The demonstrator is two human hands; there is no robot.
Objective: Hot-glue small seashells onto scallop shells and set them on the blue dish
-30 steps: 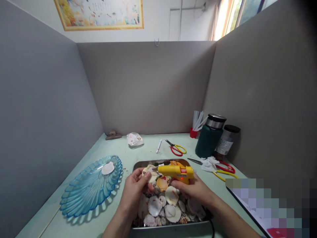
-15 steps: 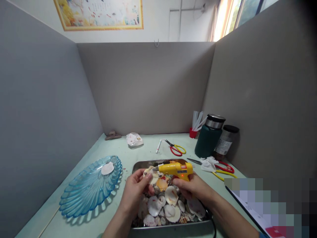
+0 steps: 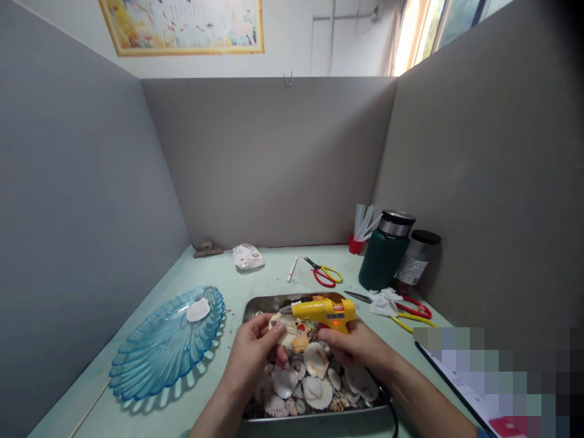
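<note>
Left hand: one, bare, above the left side of the tray; forearm rising from the bottom edge, slanting inward; wrist roughly straight, thumb uppermost and extended toward the shell, other fingers curled beneath. Grip: pinching a pale shell between thumb and fingers, shell tilted.

Right hand: one, bare, above the right side of the tray; forearm running in from the lower right corner. Grip: wrapped around the handle of a yellow glue gun, body about level, red light lit, nozzle pointing left at the shell's upper edge; contact between the two cannot be told.

Metal tray: one, on the worktop, beneath both hands, filled with assorted loose shells. The held shell is above this stock, toward the tray's far left portion.

Blue dish: one, fluted glass, left of the tray; white disc upon it.

Scissors: one pair, red and yellow handles, beyond the tray.
</note>
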